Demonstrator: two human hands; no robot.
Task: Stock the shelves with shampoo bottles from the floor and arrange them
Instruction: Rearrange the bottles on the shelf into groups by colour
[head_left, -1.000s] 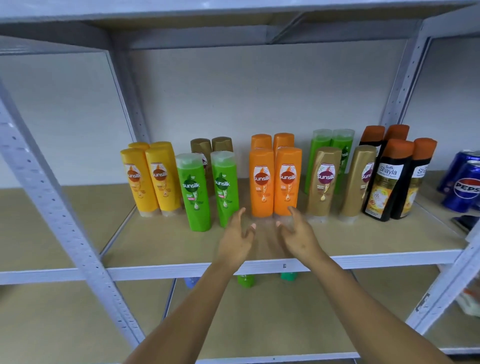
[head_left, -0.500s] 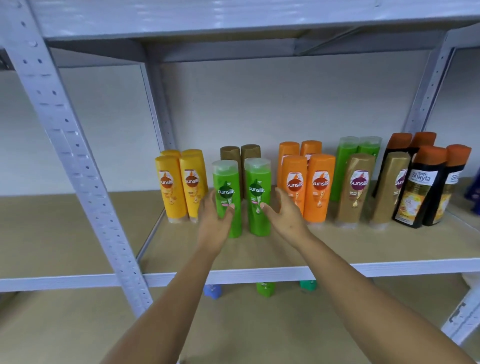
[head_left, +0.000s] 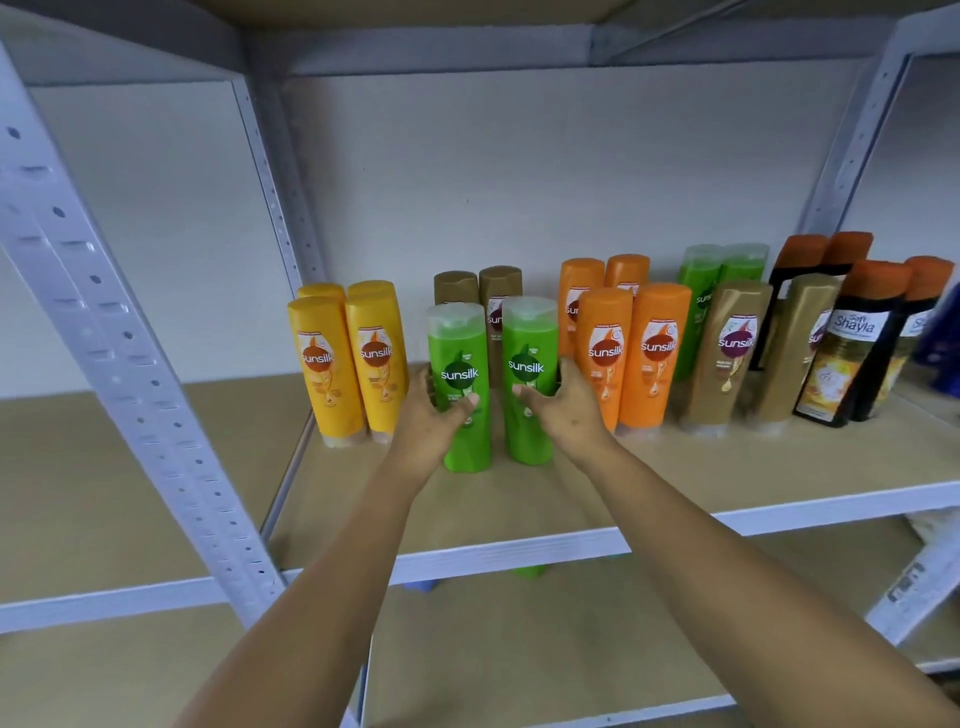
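Two green Sunsilk bottles stand upright at the front of the shelf board (head_left: 675, 493). My left hand (head_left: 434, 421) grips the left green bottle (head_left: 460, 358) low on its body, thumb across the front. My right hand (head_left: 563, 405) grips the right green bottle (head_left: 529, 348) the same way. Behind them stand two brown-capped bottles (head_left: 478, 286). Yellow bottles (head_left: 348, 358) stand to the left. To the right stand orange bottles (head_left: 631, 353), then gold bottles (head_left: 737, 353), with green bottles (head_left: 724, 270) behind the gold ones.
Black Shayla bottles (head_left: 852, 343) with orange caps fill the shelf's right end. A perforated grey upright (head_left: 130, 364) slants across the left. The shelf's white front rail (head_left: 519, 551) runs below my wrists, with coloured caps (head_left: 527, 571) peeking from the lower shelf.
Both hands moved left from in front of the orange bottles to the two green bottles and closed around them. The view shifted left and closer.
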